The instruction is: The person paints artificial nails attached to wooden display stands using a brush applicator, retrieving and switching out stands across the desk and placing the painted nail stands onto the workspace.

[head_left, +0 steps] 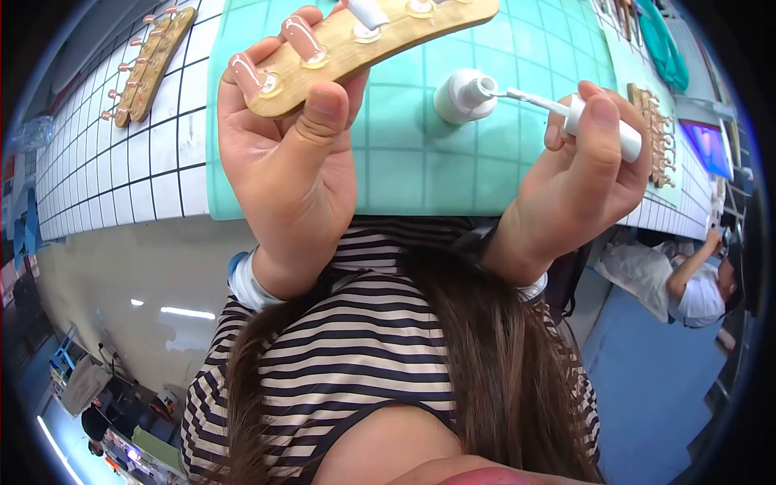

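Note:
My left hand [299, 153] grips one end of a curved wooden nail display stand [396, 40], thumb in front and fingers behind. Glossy pinkish false nails [303, 39] stand on it on small round mounts, and a pale whitish one [368, 13] is farther along near the top edge. Between thumb and fingers, my right hand [594, 153] pinches the white cap of a nail polish brush [537, 100]. The brush tip is at the mouth of an open white polish bottle [465, 97], which stands on the green mat.
The green tiled-pattern mat [412, 170] covers part of the white tiled table [174, 182]. Other wooden stands with nails lie at the left [153, 69] and the right [655, 133]. Green cloth [663, 44] lies at the far right. Another person [699, 283] sits to the right.

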Action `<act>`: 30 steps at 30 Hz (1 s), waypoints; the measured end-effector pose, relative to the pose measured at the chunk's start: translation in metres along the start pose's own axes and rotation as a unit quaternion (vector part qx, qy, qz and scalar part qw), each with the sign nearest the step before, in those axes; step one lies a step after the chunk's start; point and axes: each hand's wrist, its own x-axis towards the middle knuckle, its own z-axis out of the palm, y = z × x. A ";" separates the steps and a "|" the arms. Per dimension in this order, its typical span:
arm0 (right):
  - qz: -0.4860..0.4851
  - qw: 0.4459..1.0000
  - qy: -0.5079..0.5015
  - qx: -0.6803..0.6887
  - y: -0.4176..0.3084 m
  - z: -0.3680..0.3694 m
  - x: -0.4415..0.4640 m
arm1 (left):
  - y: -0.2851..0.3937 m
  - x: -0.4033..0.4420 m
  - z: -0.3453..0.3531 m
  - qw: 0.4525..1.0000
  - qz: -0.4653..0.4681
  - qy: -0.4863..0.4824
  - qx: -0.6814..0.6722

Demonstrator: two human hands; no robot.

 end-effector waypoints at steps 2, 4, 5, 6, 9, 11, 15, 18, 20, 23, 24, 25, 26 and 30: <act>0.005 1.000 -0.001 0.005 0.001 -0.002 0.001 | -0.001 0.000 0.001 0.998 -0.014 -0.061 0.032; 0.009 1.000 -0.002 0.011 0.002 -0.002 0.001 | -0.004 -0.003 0.014 0.989 0.004 -0.008 -0.147; 0.014 1.000 -0.001 0.016 0.002 -0.001 0.002 | -0.003 -0.002 0.014 0.989 0.003 -0.007 -0.147; 0.019 1.000 -0.001 0.021 0.002 -0.001 0.002 | -0.003 -0.002 0.014 0.988 -0.002 -0.021 -0.152; 0.029 0.998 -0.021 0.052 0.004 -0.003 0.003 | -0.001 0.000 0.005 0.996 -0.017 -0.029 -0.079; 0.027 0.999 -0.019 0.033 0.004 -0.001 0.004 | -0.003 -0.001 0.005 0.999 -0.027 -0.022 0.000; 0.029 0.999 0.013 0.003 0.008 0.000 0.003 | -0.002 -0.002 0.013 0.988 -0.018 -0.016 -0.151; 0.034 0.999 -0.005 -0.026 0.008 0.002 0.000 | -0.003 -0.002 0.011 0.988 -0.023 -0.015 -0.153; 0.027 0.999 -0.019 -0.038 0.010 0.001 0.001 | -0.004 -0.003 0.011 0.987 -0.010 -0.033 -0.158; 0.018 0.998 -0.028 -0.044 0.008 0.001 0.001 | -0.002 -0.003 0.012 0.985 -0.018 -0.030 -0.167; 0.017 0.999 -0.021 -0.039 0.007 0.002 0.001 | -0.001 -0.003 0.013 0.985 -0.024 -0.026 -0.170; 0.017 0.999 -0.022 -0.039 0.007 0.001 0.002 | 0.000 -0.002 0.013 0.984 -0.031 -0.022 -0.174; 0.006 1.000 -0.008 -0.018 0.007 0.000 0.003 | -0.001 -0.003 0.013 0.984 -0.030 -0.022 -0.174; -0.044 0.998 -0.027 0.024 0.010 -0.014 0.007 | -0.004 -0.003 0.011 0.987 -0.001 -0.046 -0.152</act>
